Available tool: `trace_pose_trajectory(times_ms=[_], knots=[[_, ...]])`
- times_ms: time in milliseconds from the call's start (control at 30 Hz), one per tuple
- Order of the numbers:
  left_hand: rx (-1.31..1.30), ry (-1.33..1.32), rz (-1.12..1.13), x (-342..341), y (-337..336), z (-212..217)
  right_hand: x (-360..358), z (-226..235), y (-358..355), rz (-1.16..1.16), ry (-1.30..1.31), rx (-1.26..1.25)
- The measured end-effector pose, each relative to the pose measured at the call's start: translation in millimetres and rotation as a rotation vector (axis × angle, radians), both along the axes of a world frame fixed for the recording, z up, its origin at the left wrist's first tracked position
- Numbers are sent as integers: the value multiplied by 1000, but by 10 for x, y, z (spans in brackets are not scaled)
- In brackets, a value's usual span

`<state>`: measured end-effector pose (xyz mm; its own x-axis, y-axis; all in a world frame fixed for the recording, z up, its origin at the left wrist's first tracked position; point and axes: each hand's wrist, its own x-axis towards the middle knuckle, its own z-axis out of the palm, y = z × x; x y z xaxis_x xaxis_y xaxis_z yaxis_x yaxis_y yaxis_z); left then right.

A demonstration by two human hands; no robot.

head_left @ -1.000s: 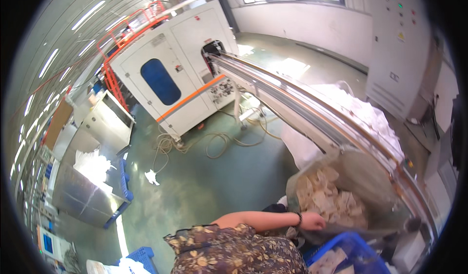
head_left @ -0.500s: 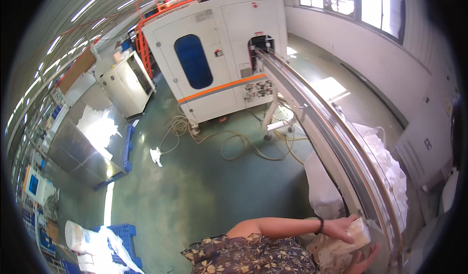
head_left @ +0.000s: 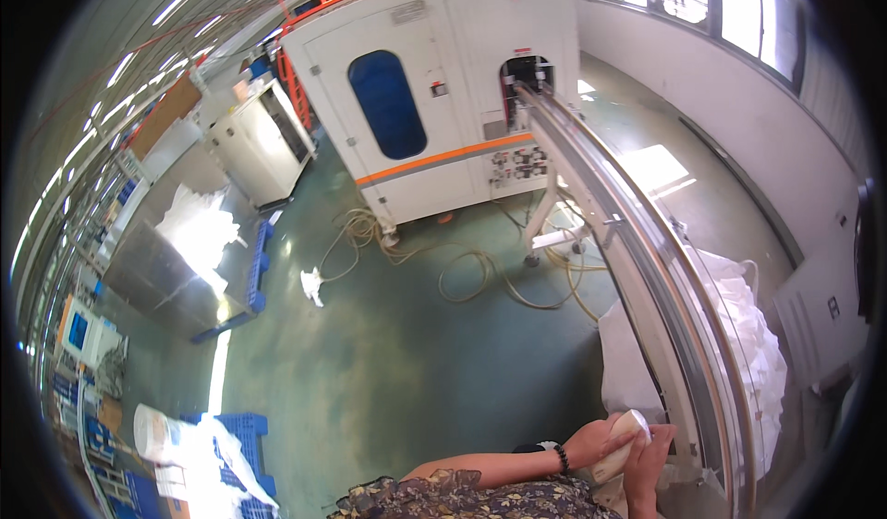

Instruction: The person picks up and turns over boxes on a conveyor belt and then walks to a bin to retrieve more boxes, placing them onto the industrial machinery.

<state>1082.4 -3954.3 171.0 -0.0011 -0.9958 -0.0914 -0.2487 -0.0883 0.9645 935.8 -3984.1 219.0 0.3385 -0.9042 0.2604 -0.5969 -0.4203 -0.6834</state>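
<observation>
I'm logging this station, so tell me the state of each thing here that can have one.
Left hand: gripping the white bundle.
Right hand: gripping the white bundle from the other side.
White bundle: held up beside the conveyor.
Conveyor: track looks bare.
Hose: loosely coiled on the floor.
White sack: open, filled with white material.

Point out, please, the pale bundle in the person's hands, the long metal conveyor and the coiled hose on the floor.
pale bundle (head_left: 621,445), head view, on its middle between the hands.
metal conveyor (head_left: 637,242), head view, on its upper rail.
coiled hose (head_left: 480,274), head view, on the loop's floor-side curve.
</observation>
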Motion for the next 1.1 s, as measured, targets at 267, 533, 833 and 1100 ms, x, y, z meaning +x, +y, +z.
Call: trace_pose_trajectory(times_ms=[267,533,833,1100], knots=[[-162,-196,-402,-820,-248,-401,-1147,-166,326,-68,19,-33],[-195,-197,-907,-2386,-338,-71,-2476,52,1026,-263,363,-363],[68,171,-1450,-3641,92,140,-3361,335,1562,-493,418,-626],[1648,856,-1069,-3550,35,500,-3512,1097,1615,-905,-1410,-852]])
